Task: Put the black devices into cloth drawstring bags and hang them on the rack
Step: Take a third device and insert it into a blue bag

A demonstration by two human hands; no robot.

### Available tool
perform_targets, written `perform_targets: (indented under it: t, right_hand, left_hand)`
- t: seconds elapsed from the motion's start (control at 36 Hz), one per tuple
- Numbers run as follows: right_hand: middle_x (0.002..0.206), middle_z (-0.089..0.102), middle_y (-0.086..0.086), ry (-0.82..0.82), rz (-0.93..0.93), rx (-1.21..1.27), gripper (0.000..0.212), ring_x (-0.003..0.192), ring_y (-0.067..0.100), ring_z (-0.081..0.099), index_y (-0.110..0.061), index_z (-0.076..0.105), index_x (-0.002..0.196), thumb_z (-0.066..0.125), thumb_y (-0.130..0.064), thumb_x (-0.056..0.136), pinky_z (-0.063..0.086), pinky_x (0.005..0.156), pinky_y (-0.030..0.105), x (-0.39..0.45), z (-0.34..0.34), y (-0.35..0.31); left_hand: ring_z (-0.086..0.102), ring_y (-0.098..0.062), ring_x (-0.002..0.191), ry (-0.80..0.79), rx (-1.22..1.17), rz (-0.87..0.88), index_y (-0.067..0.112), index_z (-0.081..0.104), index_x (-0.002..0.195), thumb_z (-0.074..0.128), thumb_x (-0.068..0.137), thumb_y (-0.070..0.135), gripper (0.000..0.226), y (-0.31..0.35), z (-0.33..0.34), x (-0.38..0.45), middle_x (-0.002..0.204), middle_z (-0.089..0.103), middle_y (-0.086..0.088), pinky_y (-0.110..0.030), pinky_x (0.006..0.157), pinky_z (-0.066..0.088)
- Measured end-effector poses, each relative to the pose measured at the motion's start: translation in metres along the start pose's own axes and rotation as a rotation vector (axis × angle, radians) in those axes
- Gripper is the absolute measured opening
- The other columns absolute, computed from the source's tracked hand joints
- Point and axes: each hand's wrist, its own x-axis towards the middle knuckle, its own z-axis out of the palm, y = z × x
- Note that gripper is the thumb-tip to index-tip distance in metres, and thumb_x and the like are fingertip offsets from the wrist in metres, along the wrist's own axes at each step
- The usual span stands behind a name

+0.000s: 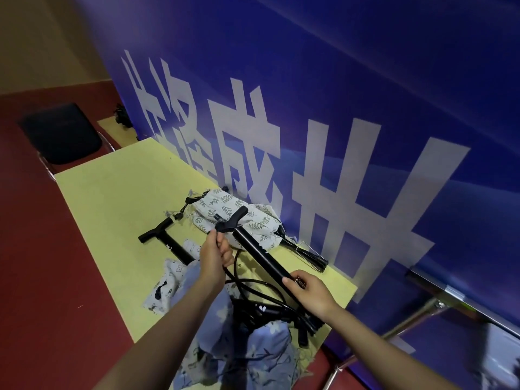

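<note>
Blue floral cloth bag [261, 358] lies nearest; right hand [309, 294] grips black tubular pump [261, 256], left hand [215, 256] pinches its black hose [233, 266].

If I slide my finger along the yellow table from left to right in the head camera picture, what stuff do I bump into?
T-handled black pump → left hand → leaf-print cloth bag → right hand
</note>
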Motion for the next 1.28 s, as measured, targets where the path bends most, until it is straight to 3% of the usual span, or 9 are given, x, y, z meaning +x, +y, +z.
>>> perform_targets:
  t: [0.17, 0.31, 0.44, 0.58, 0.81, 0.94, 1.08, 1.19, 1.28]
  right_hand:
    - [0.09, 0.066, -0.009, -0.056, 0.004, -0.005, 0.03, 0.087, 0.007, 0.06, -0.025, 0.065, 0.097, 0.055, -0.053, 0.091, 0.046, 0.081, 0.025, 0.004, 0.004, -0.01]
    - [0.06, 0.05, -0.012, -0.081, 0.026, 0.066, 0.027, 0.057, -0.001, 0.045, -0.02, 0.061, 0.08, 0.055, -0.042, 0.095, 0.035, 0.062, 0.022, -0.002, 0.006, -0.015]
    - [0.069, 0.043, 0.001, -0.121, 0.049, 0.25, 0.037, 0.067, 0.013, 0.044, -0.012, 0.052, 0.078, 0.049, -0.043, 0.097, 0.034, 0.065, 0.028, -0.008, 0.005, -0.019]
    - [0.102, 0.068, 0.012, -0.242, 0.085, 0.437, 0.033, 0.084, 0.023, 0.067, -0.013, 0.059, 0.111, 0.07, -0.032, 0.086, 0.057, 0.073, 0.032, -0.013, -0.008, -0.026]
    - [0.084, 0.063, 0.006, -0.418, 0.126, 0.381, 0.026, 0.074, 0.016, 0.061, -0.014, 0.064, 0.094, 0.066, -0.033, 0.077, 0.049, 0.071, 0.03, -0.014, -0.021, -0.047]
    - [0.115, 0.068, -0.005, -0.456, 0.073, 0.364, 0.02, 0.104, 0.008, 0.064, -0.033, 0.062, 0.115, 0.054, -0.036, 0.096, 0.048, 0.089, 0.019, -0.016, -0.016, -0.054]
    - [0.082, 0.066, 0.002, -0.472, 0.08, 0.463, 0.057, 0.072, 0.016, 0.066, -0.003, 0.059, 0.116, 0.073, -0.042, 0.076, 0.054, 0.07, 0.027, -0.017, -0.017, -0.05]
    - [0.073, 0.065, 0.007, -0.51, 0.076, 0.51, 0.012, 0.07, 0.019, 0.069, -0.005, 0.056, 0.092, 0.065, -0.011, 0.089, 0.053, 0.065, 0.025, -0.014, -0.016, -0.054]
    - [0.078, 0.068, 0.012, -0.505, 0.079, 0.498, 0.01, 0.078, 0.021, 0.07, -0.01, 0.056, 0.082, 0.067, -0.01, 0.083, 0.053, 0.067, 0.027, -0.009, -0.02, -0.056]
  left_hand:
    - [0.03, -0.008, 0.037, 0.078, -0.108, 0.03, 0.014, 0.047, 0.08, 0.027, 0.104, 0.022, 0.032, 0.013, 0.006, 0.008, 0.048, 0.036, 0.008, -0.02, 0.041, 0.028]
    - [0.055, -0.012, 0.081, 0.104, 0.057, -0.013, 0.011, 0.057, 0.117, 0.044, 0.102, 0.022, 0.022, 0.023, 0.011, 0.015, 0.092, 0.058, 0.003, -0.031, 0.079, 0.044]
    - [0.051, -0.025, 0.116, 0.22, 0.024, -0.118, 0.012, 0.051, 0.137, 0.055, 0.098, 0.027, 0.042, 0.022, -0.001, 0.023, 0.132, 0.05, -0.007, -0.035, 0.087, 0.048]
    - [0.055, -0.025, 0.106, 0.275, -0.035, -0.122, 0.013, 0.054, 0.131, 0.057, 0.097, 0.026, 0.037, 0.023, -0.004, 0.022, 0.125, 0.049, -0.008, -0.028, 0.067, 0.05]
    - [0.053, -0.013, 0.072, 0.167, 0.105, -0.047, 0.011, 0.054, 0.088, 0.06, 0.095, 0.022, 0.014, 0.031, 0.012, 0.029, 0.093, 0.057, -0.008, -0.025, 0.071, 0.053]
    - [0.053, -0.011, 0.072, 0.194, 0.148, 0.001, 0.004, 0.049, 0.132, 0.059, 0.096, 0.018, 0.04, 0.028, 0.007, 0.035, 0.09, 0.053, -0.001, -0.025, 0.079, 0.051]
    - [0.053, -0.011, 0.073, 0.18, 0.242, -0.006, 0.004, 0.056, 0.109, 0.062, 0.094, 0.02, 0.023, 0.024, 0.0, 0.031, 0.09, 0.055, -0.004, -0.021, 0.069, 0.047]
    - [0.045, -0.011, 0.072, 0.243, 0.312, 0.018, 0.013, 0.051, 0.078, 0.06, 0.095, 0.026, 0.024, 0.029, -0.004, 0.032, 0.079, 0.048, 0.0, -0.025, 0.07, 0.042]
    - [0.042, -0.013, 0.07, 0.231, 0.39, 0.068, 0.011, 0.05, 0.076, 0.061, 0.094, 0.028, 0.026, 0.03, -0.008, 0.034, 0.077, 0.046, -0.001, -0.024, 0.063, 0.036]
